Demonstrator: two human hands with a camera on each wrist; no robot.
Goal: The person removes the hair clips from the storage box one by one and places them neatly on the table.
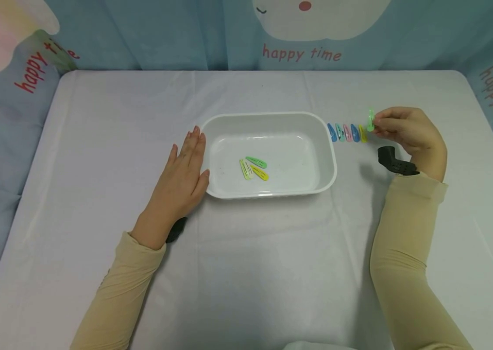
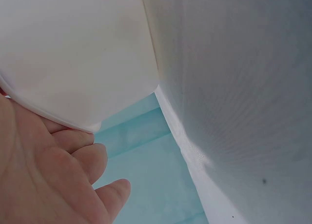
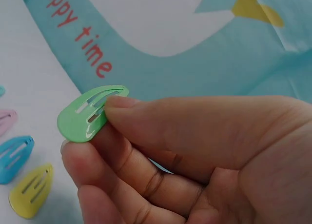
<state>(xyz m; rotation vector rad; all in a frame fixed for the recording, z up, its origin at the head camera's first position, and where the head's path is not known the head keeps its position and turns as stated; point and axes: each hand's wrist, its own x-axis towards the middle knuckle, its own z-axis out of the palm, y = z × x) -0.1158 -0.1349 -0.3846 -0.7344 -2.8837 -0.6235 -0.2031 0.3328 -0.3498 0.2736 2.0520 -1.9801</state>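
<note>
Between thumb and fingers my right hand point(image 1: 413, 130) pinches a green snap hair clip point(image 3: 80, 117), held up just past the right end of a row of clips. That row lies beside the tray's right side and ends in a yellow hair clip point(image 1: 362, 133), with a blue hair clip point(image 1: 355, 132) next to it. My left hand point(image 1: 180, 177) rests with straight fingers along the left rim of a white tray point(image 1: 272, 191). Inside the tray lie several hair clips, among them a green one point(image 1: 256, 162) and a yellow one point(image 1: 259, 173).
A white cloth point(image 1: 246, 272) covers the table. Blue curtains point(image 1: 163, 34) with printed figures and red lettering stand along its back and sides. A black wrist camera point(image 1: 397, 163) sits on the right wrist, above the cloth.
</note>
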